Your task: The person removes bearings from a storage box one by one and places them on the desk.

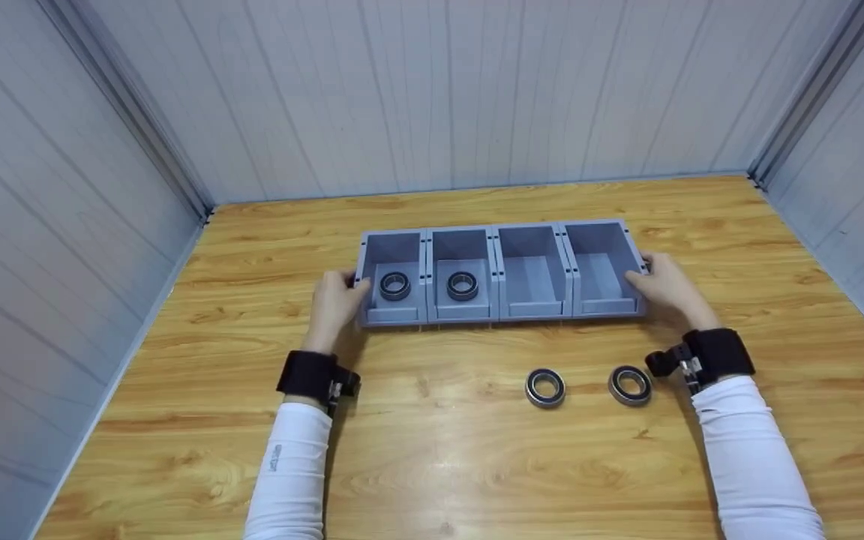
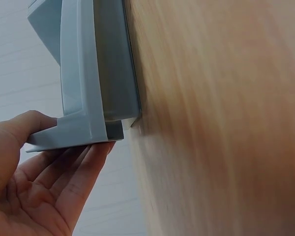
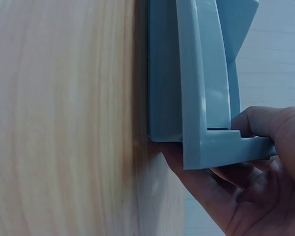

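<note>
A row of joined grey storage bins (image 1: pixel 535 310) sits on the wooden table. My left hand (image 1: pixel 336 306) grips its left end wall, thumb over the rim and fingers along the outside. At the opposite end my right hand (image 1: pixel 668 289) holds the right wall the same way. Both wrist views show a bin's side wall between thumb and fingers of the left hand (image 2: pixel 49 191) and right hand (image 3: pixel 265 196). One ball bearing (image 1: pixel 395 286) lies flat in the leftmost bin, and another bearing (image 1: pixel 462 286) in the bin beside it. The two right bins hold nothing.
Two more bearings lie on the table (image 1: pixel 432 465) in front of the bins: one bearing (image 1: pixel 545 388) right of centre, another bearing (image 1: pixel 630 385) near the right wrist's camera. Pale panel walls (image 1: pixel 447 97) enclose the table at the back and both sides.
</note>
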### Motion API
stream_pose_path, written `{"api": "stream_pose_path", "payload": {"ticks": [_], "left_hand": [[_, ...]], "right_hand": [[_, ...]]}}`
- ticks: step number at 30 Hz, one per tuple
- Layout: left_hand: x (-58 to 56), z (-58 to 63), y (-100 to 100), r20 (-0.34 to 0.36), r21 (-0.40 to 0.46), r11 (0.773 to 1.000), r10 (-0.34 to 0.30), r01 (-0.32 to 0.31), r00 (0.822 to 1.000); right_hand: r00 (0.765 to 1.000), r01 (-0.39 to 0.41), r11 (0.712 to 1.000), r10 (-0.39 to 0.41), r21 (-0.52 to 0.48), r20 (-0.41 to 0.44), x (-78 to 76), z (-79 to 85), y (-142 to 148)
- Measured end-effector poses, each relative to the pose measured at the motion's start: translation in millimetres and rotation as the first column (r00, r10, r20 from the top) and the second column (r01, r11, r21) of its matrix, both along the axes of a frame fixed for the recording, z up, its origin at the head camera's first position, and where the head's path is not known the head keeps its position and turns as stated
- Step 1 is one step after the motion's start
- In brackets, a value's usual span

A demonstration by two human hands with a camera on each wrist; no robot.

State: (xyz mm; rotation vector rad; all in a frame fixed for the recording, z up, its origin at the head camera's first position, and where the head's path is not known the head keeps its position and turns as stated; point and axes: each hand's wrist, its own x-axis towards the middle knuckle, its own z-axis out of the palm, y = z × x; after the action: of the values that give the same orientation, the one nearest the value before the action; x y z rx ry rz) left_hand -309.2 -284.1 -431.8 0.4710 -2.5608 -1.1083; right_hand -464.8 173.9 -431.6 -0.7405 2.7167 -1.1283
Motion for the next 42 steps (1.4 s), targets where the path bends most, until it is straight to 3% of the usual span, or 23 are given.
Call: {"api": "stream_pose_path", "payload": {"ticks": [17,25,32,37,42], "left_hand": [[1.7,1.1,0,0.059,-0.007,1.000,0.013,-0.012,0.998],[2.3,8.1,3,0.074,-0.076,0.997,0.020,-0.015,0.997],[6.6,11.0,4,0.048,-0.171,0.985,0.018,-0.009,0.999],[8.6,12.7,5,0.052,-0.164,0.986,0.013,-0.005,0.999],[12.0,14.2,6,0.060,-0.208,0.978,0.023,-0.010,0.998]], "right_hand": [[1.000,0.001,1.000,-0.002,0.001,0.021,0.1,-0.9,0],[1.000,0.001,1.000,-0.001,-0.007,0.030,1.4,0.4,1],[1.000,0.014,1.000,-0.014,0.007,-0.024,1.5,1.1,-1],[1.000,0.024,1.000,-0.024,0.010,-0.020,3.1,1.3,-1],[1.000,0.021,1.000,-0.020,0.004,-0.007,3.7,1.3,-1]]}}
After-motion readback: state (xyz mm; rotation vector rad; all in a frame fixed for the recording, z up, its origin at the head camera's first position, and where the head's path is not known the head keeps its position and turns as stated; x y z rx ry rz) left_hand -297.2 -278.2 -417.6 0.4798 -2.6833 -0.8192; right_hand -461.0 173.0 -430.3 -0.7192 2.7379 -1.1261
